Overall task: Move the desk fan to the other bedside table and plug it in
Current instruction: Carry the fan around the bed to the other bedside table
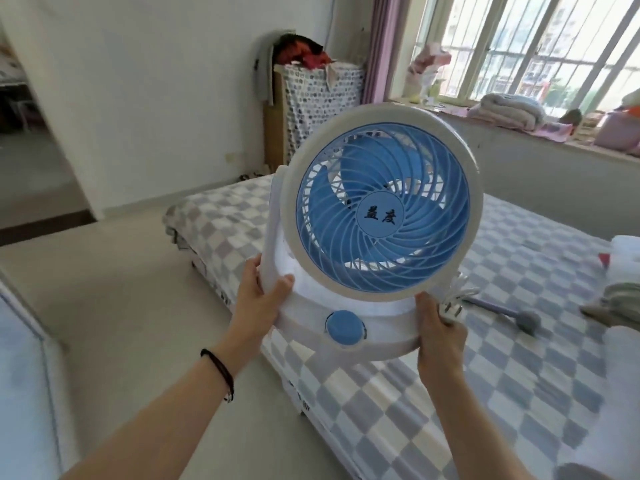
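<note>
Both hands on the desk fan (377,223): left hand (261,299) gripping the stand's side, right hand (438,336) clasping the base rim with the bundled cord (453,299). Held upright, grille facing back, above the bed (519,341) edge; no bedside table visible.

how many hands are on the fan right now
2: the left hand grips the desk fan at its base's left side, the right hand grips the right side.
</note>
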Tool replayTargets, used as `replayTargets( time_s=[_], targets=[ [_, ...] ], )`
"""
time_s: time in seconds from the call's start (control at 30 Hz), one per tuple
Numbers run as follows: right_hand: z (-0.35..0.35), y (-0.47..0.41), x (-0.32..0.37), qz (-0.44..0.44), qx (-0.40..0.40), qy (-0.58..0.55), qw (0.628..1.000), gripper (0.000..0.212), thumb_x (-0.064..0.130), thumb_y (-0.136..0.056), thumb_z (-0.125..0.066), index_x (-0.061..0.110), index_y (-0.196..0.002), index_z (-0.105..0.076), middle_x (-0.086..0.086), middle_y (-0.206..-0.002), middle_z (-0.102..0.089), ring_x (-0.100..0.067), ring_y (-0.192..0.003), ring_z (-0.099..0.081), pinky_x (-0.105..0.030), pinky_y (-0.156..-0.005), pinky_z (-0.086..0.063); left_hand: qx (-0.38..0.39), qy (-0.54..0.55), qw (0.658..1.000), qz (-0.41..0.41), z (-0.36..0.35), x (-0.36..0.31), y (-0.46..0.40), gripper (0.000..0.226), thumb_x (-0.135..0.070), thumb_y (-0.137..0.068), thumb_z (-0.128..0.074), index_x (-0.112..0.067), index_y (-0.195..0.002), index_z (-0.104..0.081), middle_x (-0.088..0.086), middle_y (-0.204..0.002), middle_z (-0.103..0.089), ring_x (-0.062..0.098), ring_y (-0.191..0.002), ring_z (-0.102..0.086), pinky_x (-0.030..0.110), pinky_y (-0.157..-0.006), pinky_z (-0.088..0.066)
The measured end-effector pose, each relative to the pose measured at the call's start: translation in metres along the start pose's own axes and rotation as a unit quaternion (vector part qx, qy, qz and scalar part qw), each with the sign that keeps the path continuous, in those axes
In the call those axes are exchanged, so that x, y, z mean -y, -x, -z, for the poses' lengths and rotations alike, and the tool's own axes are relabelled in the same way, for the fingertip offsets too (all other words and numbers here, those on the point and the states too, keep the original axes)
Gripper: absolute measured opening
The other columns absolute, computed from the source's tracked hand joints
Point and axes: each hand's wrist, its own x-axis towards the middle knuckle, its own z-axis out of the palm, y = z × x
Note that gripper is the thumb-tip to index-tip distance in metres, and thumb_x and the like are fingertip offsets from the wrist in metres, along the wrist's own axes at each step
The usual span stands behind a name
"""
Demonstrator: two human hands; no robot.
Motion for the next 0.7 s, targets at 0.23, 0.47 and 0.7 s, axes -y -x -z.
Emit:
replayTargets(
  time_s=[0.23,0.47,0.7],
  targets=[
    [-0.099,-0.02,-0.025,-0.049,0.076,0.006,0.996,0.014,0.011,-0.084,-0.063,0.022,-0.076,-0.062,0.006,-0.082,-0.065,-0.01,-0.078,-0.061,-0.034,-0.08,-0.048,-0.074,-0.001,0.997,-0.013,0.07,-0.005,-0.05,0.048,-0.022,-0.076,-0.066,-0.018,-0.116,-0.041,-0.001,-0.105,-0.057,0.014,-0.087,-0.059,0.021,-0.058,-0.052],
    [-0.203,-0.041,-0.066,-0.084,0.137,0.023,0.987,0.004,0.015,-0.083,-0.065,0.017,-0.086,-0.065,0.004,-0.086,-0.066,-0.012,-0.081,-0.062,-0.034,-0.081,-0.05,-0.124,0.002,0.992,-0.025,0.138,-0.008,-0.105,0.034,-0.011,-0.088,-0.058,-0.018,-0.115,-0.039,-0.004,-0.1,-0.057,0.011,-0.084,-0.059,0.015,-0.056,-0.052],
    [-0.292,-0.053,-0.105,-0.107,0.18,0.037,0.977,0.021,0.018,-0.081,-0.068,0.009,-0.098,-0.062,0.001,-0.084,-0.066,-0.011,-0.077,-0.062,-0.032,-0.076,-0.048,-0.164,-0.026,0.985,-0.048,0.204,-0.012,-0.147,0.062,-0.036,-0.065,-0.066,-0.018,-0.118,-0.04,-0.005,-0.103,-0.057,0.011,-0.088,-0.06,0.015,-0.058,-0.052]
  ],
)
